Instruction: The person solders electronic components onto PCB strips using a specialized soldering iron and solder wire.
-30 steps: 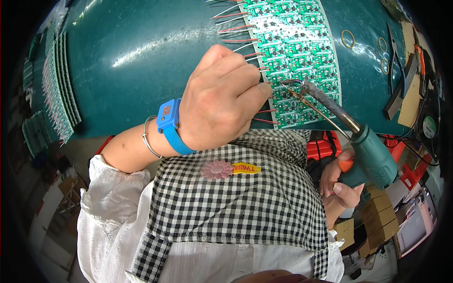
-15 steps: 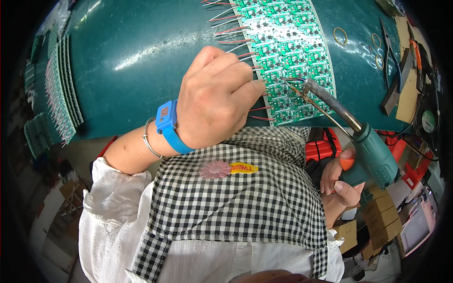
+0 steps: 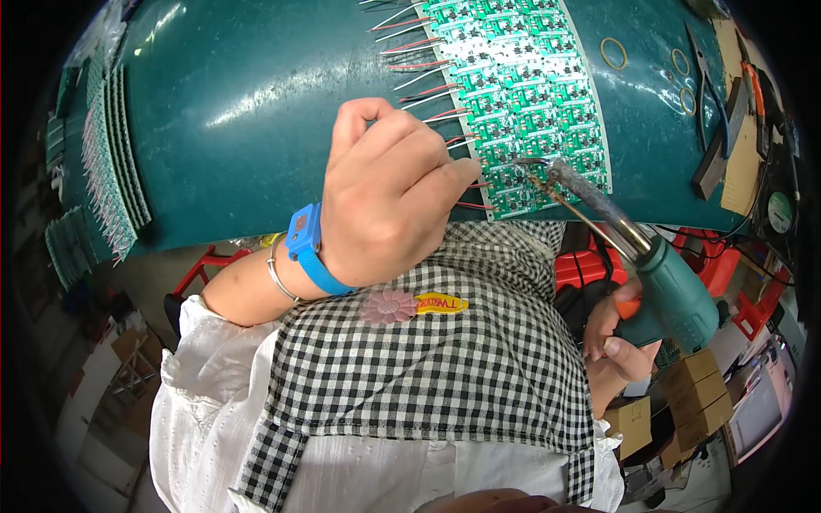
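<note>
A panel of green circuit boards (image 3: 547, 94) lies on the teal mat, with red and white wires (image 3: 419, 44) sticking out along its left edge. My left hand (image 3: 389, 184), wearing a blue wrist strap (image 3: 308, 248), is closed in a pinch at that edge, near the end closest to me. Whatever its fingertips hold is hidden behind the hand. My right hand (image 3: 629, 355) grips the handle of a green soldering gun (image 3: 680, 295) with an orange trigger. Its metal tip (image 3: 534, 162) reaches over the panel, just right of my left fingertips, with a thin feed tube alongside.
More wired board panels (image 3: 115, 162) stand in a row at the left of the teal mat (image 3: 248, 162). At the right are rubber bands (image 3: 613, 53), pliers (image 3: 705, 94) and a dark bar (image 3: 718, 145). A red stool (image 3: 590, 267) is below the mat's edge.
My left hand and the soldering tip have both shifted slightly toward me along the panel. More wires show above the left hand now. The right hand keeps its hold on the soldering gun.
</note>
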`<state>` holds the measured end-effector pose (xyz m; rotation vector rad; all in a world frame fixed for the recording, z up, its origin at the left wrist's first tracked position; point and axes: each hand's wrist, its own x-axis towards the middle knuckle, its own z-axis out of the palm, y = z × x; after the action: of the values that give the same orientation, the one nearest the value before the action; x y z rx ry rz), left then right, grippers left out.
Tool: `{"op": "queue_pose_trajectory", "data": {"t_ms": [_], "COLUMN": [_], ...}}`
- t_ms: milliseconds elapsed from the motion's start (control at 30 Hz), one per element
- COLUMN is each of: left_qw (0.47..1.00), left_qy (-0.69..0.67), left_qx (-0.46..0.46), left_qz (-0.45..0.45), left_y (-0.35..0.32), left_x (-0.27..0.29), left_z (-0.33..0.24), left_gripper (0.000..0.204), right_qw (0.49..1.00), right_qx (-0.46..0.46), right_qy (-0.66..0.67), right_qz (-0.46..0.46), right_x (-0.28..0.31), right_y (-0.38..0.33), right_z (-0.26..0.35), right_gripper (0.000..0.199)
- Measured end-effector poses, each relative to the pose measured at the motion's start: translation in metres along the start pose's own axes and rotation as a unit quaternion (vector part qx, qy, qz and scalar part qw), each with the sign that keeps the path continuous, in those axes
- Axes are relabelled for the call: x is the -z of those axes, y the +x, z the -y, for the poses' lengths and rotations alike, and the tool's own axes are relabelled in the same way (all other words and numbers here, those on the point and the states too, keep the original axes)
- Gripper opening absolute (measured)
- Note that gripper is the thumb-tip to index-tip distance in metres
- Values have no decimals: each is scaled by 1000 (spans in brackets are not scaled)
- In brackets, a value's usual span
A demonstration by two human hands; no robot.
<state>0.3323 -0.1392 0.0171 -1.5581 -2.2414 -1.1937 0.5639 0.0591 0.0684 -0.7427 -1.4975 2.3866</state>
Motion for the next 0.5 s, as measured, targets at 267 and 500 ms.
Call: {"op": "queue_pose_trajectory", "data": {"t_ms": [267,500], "left_qw": [1000,1000], "left_qy": [3,-4], "left_qx": [2,-6], "left_qz": [-3,-2], "left_y": [-2,-2], "left_x": [-9,-9], "left_z": [1,-1], "left_gripper": [29,29], "right_qw": [991,993], "right_qx": [-50,-51], "right_qy": [-39,-16], "right_qz": [-119,-102], "right_x": [-26,-20], "right_y": [-4,-3], "right_z": [2,-1], "right_gripper": [50,45]}}
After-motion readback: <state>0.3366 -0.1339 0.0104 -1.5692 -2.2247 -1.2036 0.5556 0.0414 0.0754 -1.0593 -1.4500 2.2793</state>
